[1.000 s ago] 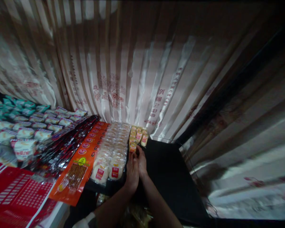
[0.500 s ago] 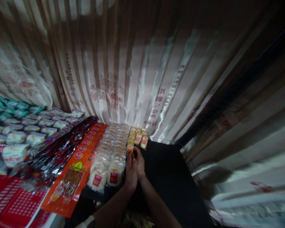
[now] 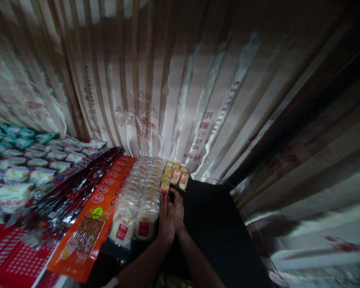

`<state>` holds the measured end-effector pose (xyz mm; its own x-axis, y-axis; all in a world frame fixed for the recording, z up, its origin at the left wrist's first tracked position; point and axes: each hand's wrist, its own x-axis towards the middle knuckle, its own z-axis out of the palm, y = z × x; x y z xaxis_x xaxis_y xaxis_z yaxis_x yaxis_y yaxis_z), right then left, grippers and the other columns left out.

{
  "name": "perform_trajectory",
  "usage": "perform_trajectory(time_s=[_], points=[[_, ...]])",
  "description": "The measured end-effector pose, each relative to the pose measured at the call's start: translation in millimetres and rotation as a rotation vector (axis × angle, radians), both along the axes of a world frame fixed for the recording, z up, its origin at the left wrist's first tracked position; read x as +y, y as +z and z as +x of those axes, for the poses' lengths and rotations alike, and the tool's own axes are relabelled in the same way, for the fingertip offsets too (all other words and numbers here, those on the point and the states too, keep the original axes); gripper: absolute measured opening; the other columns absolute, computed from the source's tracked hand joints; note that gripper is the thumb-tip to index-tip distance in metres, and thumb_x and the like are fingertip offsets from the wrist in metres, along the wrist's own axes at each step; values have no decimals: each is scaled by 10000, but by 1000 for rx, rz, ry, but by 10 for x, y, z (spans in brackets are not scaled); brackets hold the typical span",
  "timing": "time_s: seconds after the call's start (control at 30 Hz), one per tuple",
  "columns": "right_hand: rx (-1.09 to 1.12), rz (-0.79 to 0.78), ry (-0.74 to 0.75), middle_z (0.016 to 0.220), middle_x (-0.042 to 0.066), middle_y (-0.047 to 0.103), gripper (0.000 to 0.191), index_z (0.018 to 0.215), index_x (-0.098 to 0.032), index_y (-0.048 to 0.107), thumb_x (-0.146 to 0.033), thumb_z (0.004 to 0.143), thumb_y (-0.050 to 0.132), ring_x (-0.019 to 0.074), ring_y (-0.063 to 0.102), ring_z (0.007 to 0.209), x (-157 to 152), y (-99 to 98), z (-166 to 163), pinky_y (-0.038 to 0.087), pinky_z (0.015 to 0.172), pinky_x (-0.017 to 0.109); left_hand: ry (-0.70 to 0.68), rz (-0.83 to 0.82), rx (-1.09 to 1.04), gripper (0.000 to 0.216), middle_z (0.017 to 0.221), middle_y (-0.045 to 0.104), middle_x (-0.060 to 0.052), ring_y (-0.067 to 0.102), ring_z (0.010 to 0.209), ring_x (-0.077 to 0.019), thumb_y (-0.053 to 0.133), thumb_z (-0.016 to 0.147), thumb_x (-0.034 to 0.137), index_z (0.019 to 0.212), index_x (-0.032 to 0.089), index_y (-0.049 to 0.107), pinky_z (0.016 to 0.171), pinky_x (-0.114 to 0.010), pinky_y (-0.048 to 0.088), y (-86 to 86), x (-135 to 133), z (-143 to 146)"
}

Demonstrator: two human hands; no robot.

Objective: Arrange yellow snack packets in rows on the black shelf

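My left hand point(image 3: 166, 218) and my right hand point(image 3: 177, 209) lie side by side on a black tabletop point(image 3: 216, 228), fingers stretched forward and pressed together. Their fingertips reach the nearest of the small yellow snack packets point(image 3: 175, 175), which stand in short rows by the curtain. The left hand rests against the right edge of two long rows of clear bags with pale round cakes point(image 3: 141, 196). Whether either hand pinches a packet is hidden in the dim light.
Left of the cakes lie orange packs of sticks point(image 3: 91, 224), dark shiny packets point(image 3: 66, 192), white and green bagged snacks point(image 3: 21, 160) and red packs point(image 3: 15, 256). A striped satin curtain point(image 3: 174, 88) hangs behind. Black tabletop extends right of the hands.
The view has shifted slightly. Both hands stay together at the yellow packets, having edged a little forward and down the frame.
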<state>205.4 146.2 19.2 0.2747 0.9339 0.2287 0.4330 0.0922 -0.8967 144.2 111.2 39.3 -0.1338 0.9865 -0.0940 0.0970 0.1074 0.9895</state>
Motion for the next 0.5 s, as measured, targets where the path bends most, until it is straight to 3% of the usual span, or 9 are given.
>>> perform_trajectory(time_s=[0.17, 0.33, 0.5], points=[[171, 16, 16, 1309, 122, 502, 538, 1257, -147, 485, -433, 813, 389, 222, 467, 1198, 68, -49, -8, 332, 1040, 410, -34, -13, 39, 501, 1495, 209, -42, 127, 1383, -137, 328, 881, 277, 1367, 156, 327, 1154, -308, 67, 26, -78, -2], [240, 75, 158, 1267, 90, 553, 536, 1265, -189, 501, -484, 826, 412, 220, 489, 1185, 143, 8, -30, 374, 1017, 386, -16, -21, -40, 533, 1503, 177, -49, 111, 1388, -149, 281, 890, 303, 1387, 110, 283, 1152, -309, 58, 35, -54, 39], [181, 70, 92, 1327, 89, 498, 585, 1271, -184, 493, -537, 811, 418, 220, 447, 1229, 215, 44, -30, 337, 1047, 378, -1, 21, -30, 538, 1507, 164, -64, 96, 1389, -141, 260, 900, 319, 1391, 97, 260, 1150, -298, 43, -16, -57, 52]])
